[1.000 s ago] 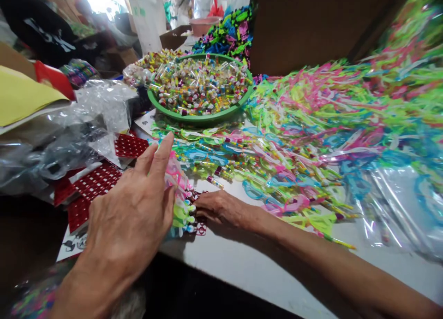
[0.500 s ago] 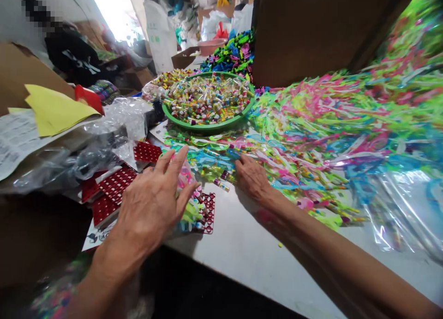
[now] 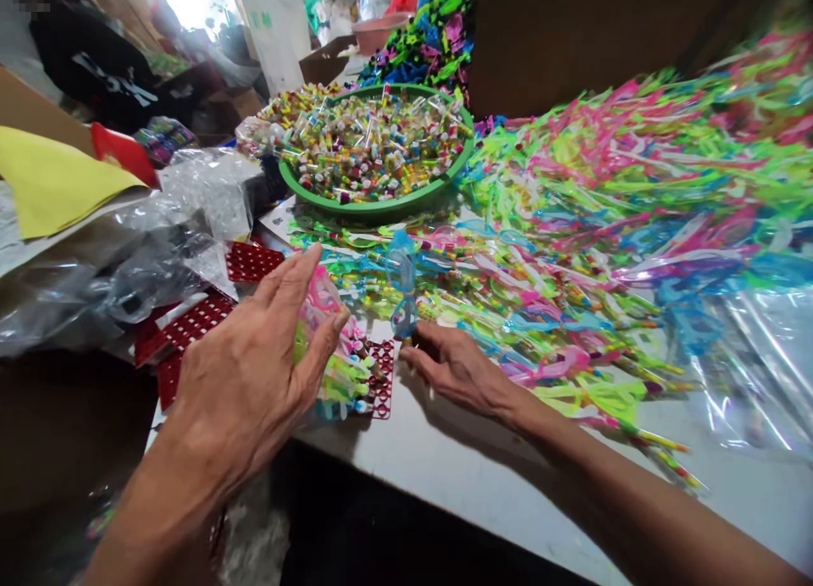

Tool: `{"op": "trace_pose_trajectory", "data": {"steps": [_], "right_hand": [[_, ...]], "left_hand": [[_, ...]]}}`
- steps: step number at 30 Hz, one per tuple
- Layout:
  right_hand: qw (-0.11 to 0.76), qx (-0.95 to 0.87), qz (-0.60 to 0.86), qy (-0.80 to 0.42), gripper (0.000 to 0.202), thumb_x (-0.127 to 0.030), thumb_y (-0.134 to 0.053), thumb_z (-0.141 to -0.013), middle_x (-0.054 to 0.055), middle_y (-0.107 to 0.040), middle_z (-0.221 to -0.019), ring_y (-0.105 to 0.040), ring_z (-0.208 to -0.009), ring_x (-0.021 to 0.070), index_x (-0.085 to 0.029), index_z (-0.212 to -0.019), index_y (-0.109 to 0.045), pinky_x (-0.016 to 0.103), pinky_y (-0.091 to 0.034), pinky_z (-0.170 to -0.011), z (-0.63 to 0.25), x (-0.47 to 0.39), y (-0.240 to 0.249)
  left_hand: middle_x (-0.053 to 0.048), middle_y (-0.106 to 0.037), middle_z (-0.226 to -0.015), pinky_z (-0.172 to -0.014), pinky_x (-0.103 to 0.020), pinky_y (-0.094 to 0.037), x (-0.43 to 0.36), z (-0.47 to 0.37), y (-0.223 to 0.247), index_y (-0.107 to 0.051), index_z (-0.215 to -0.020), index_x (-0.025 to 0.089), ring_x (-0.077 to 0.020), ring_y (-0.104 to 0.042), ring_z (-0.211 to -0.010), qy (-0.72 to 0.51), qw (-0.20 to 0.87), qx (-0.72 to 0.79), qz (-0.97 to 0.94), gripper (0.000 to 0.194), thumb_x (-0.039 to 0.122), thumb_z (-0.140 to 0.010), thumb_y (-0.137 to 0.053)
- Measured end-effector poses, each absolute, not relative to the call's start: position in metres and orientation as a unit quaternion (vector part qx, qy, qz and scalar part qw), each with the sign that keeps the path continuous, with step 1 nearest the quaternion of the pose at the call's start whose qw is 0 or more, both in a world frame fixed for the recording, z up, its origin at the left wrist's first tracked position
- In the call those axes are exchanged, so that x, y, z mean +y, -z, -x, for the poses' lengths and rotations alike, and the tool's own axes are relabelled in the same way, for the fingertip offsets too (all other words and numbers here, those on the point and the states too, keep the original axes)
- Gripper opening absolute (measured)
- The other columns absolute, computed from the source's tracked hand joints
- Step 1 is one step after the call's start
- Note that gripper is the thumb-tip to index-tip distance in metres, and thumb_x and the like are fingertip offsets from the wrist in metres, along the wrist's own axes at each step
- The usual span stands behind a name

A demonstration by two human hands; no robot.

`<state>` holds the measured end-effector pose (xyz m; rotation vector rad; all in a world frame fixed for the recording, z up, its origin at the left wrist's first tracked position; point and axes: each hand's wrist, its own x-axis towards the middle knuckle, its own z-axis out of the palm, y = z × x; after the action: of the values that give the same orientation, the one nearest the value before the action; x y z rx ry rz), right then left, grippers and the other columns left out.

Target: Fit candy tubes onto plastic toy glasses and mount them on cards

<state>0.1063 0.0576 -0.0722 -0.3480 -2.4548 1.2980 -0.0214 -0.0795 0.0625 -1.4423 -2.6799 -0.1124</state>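
My left hand (image 3: pixel 254 349) hovers at the left with its fingers stretched out, beside a bundle of pink and green plastic pieces (image 3: pixel 343 370). That bundle lies over a red perforated card (image 3: pixel 382 378) near the table's front edge. My right hand (image 3: pixel 454 362) pinches a translucent blue plastic piece (image 3: pixel 402 273), shaped like small glasses, which stands up from the fingertips. Around it lie many tubes with coloured beads and plastic pieces.
A green basin (image 3: pixel 381 205) full of small capped tubes stands at the back. A large colourful pile (image 3: pixel 635 163) covers the right side. Clear bags (image 3: pixel 755 374) lie at right, more red cards (image 3: pixel 196 322) and a yellow sheet (image 3: pixel 60 179) at left.
My right hand has taken hold of the blue piece and lifted it upright. My left hand remains spread beside the bundle. The view has tilted down a little.
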Motion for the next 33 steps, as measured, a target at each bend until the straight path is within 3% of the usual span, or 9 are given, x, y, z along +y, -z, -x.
{"op": "trace_pose_trajectory", "data": {"steps": [6, 9, 14, 20, 23, 28, 33], "right_hand": [[0.14, -0.81, 0.126, -0.556, 0.008, -0.012, -0.05, -0.074, -0.006, -0.043, -0.058, -0.038, -0.051, 0.0105, -0.019, -0.077, -0.051, 0.022, -0.028, -0.048, -0.103, 0.049, 0.078], [0.108, -0.814, 0.092, -0.563, 0.011, -0.011, -0.051, -0.075, -0.007, -0.043, -0.056, -0.036, -0.048, 0.0098, -0.018, -0.081, -0.057, 0.022, -0.026, -0.046, -0.093, 0.047, 0.08], [0.055, -0.824, 0.032, -0.563, 0.014, -0.014, -0.054, -0.082, -0.005, -0.05, -0.057, -0.042, -0.051, 0.0101, -0.016, -0.07, -0.059, 0.022, -0.031, -0.049, -0.083, 0.053, 0.08], [0.095, -0.823, 0.017, -0.559, 0.009, -0.02, -0.056, -0.087, -0.002, -0.057, -0.068, -0.049, -0.057, 0.0118, -0.016, -0.08, -0.061, 0.022, -0.036, -0.054, -0.087, 0.055, 0.081], [0.09, -0.836, -0.001, -0.542, 0.014, -0.021, -0.054, -0.089, -0.002, -0.056, -0.066, -0.05, -0.058, 0.0119, -0.017, -0.077, -0.06, 0.022, -0.037, -0.055, -0.085, 0.051, 0.083], [0.108, -0.885, -0.06, -0.448, 0.017, -0.021, -0.047, -0.091, 0.002, -0.061, -0.072, -0.054, -0.064, 0.0139, -0.017, -0.08, -0.059, 0.023, -0.04, -0.061, -0.082, 0.054, 0.085], [0.074, -0.916, -0.12, -0.376, 0.016, -0.015, -0.047, -0.088, 0.002, -0.06, -0.067, -0.052, -0.06, 0.0138, -0.018, -0.077, -0.058, 0.023, -0.038, -0.059, -0.073, 0.06, 0.069]], "left_hand": [[-0.002, -0.04, -0.148, -0.094, -0.057, -0.052, -0.079, 0.021, -0.061, -0.03, -0.146, 0.025, -0.0346, -0.051, -0.124, 0.016, 0.057, -0.875, 0.48, 0.055, 0.041, -0.094, -0.033], [-0.003, -0.04, -0.148, -0.095, -0.056, -0.051, -0.078, 0.019, -0.061, -0.03, -0.146, 0.024, -0.0345, -0.052, -0.123, 0.012, 0.062, -0.871, 0.488, 0.054, 0.04, -0.095, -0.033], [-0.005, -0.043, -0.147, -0.093, -0.055, -0.053, -0.078, 0.016, -0.061, -0.033, -0.145, 0.022, -0.0337, -0.054, -0.122, 0.012, 0.073, -0.875, 0.478, 0.053, 0.039, -0.095, -0.038], [-0.001, -0.041, -0.148, -0.111, -0.042, -0.037, -0.087, 0.019, -0.065, -0.035, -0.144, 0.022, -0.0244, -0.041, -0.134, 0.144, 0.024, -0.863, 0.484, 0.057, 0.053, -0.097, -0.024], [0.0, -0.044, -0.146, -0.112, -0.036, -0.036, -0.088, 0.021, -0.066, -0.039, -0.142, 0.021, -0.0216, -0.042, -0.133, 0.163, 0.016, -0.855, 0.492, 0.053, 0.048, -0.098, -0.026], [0.0, -0.047, -0.144, -0.113, -0.037, -0.034, -0.086, 0.021, -0.064, -0.043, -0.139, 0.02, -0.0198, -0.046, -0.13, 0.146, 0.029, -0.865, 0.48, 0.045, 0.036, -0.098, -0.035], [0.004, -0.041, -0.148, -0.113, -0.047, -0.033, -0.086, 0.019, -0.066, -0.041, -0.14, 0.031, -0.0236, -0.046, -0.13, 0.112, 0.01, -0.864, 0.491, 0.049, 0.051, -0.098, -0.029]]}}
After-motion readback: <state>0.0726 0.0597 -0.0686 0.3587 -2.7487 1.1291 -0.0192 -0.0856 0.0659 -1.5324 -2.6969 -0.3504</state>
